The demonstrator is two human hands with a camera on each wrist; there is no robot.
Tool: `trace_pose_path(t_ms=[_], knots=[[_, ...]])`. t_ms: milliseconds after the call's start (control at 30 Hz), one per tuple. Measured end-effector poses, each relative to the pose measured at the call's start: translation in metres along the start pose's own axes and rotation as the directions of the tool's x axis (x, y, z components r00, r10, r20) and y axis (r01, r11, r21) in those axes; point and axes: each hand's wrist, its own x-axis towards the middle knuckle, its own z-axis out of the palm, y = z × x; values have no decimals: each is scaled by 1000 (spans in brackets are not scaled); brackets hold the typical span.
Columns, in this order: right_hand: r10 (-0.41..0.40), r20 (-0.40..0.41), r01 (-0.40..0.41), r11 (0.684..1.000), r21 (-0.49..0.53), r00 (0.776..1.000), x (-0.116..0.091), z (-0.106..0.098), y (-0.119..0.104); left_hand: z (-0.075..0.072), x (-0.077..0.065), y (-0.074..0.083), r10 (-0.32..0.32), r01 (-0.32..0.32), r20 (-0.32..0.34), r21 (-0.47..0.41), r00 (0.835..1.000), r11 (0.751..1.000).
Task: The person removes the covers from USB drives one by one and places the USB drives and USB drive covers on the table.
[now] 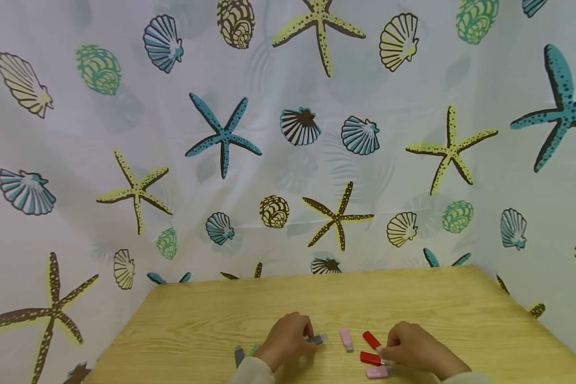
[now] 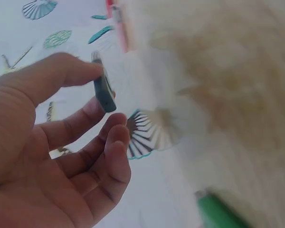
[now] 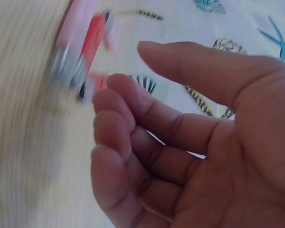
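Grey stick (image 1: 315, 340) sits pinched in the left hand's (image 1: 288, 338) fingers, left of the farther pink stick (image 1: 345, 340); right hand (image 1: 415, 349), loosely curved and empty, is beside the nearer red stick (image 1: 370, 358), contact unclear through blur; placing appears underway; next move likely calls for controlled release.

Right hand (image 1: 415, 348) — fingers (image 3: 113, 127) loosely curled

A left hand (image 2: 42, 175) pinches a dark gray USB flash drive (image 2: 104, 90) between thumb and finger before a seashell-print cloth (image 2: 156, 194). A blurred green flash drive (image 2: 221, 211) shows at lower right on a pale wooden tabletop (image 2: 237, 152); pink (image 2: 122, 33) and red pieces are at top.
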Motion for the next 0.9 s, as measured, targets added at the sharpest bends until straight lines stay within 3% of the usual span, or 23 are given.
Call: trace_pose_path(t_ms=[167, 333, 600, 900], knots=[[-69, 39, 66, 995, 81, 997, 0, 6, -20, -18, -13, 5, 74, -73, 7, -43, 997, 996], [-174, 91, 154, 968, 197, 980, -2, 8, -38, -35, -26, 17, 126, -126, -6, -88, 992, 988], [-249, 157, 177, 913, 369, 956, -11, 8, -62, -57, -49, 37, 174, -177, -34, -125, 984, 976], [-300, 166, 190, 859, 476, 939, -15, 9, -81, -74, -73, 59, 249, -252, -56, -64, 967, 966]])
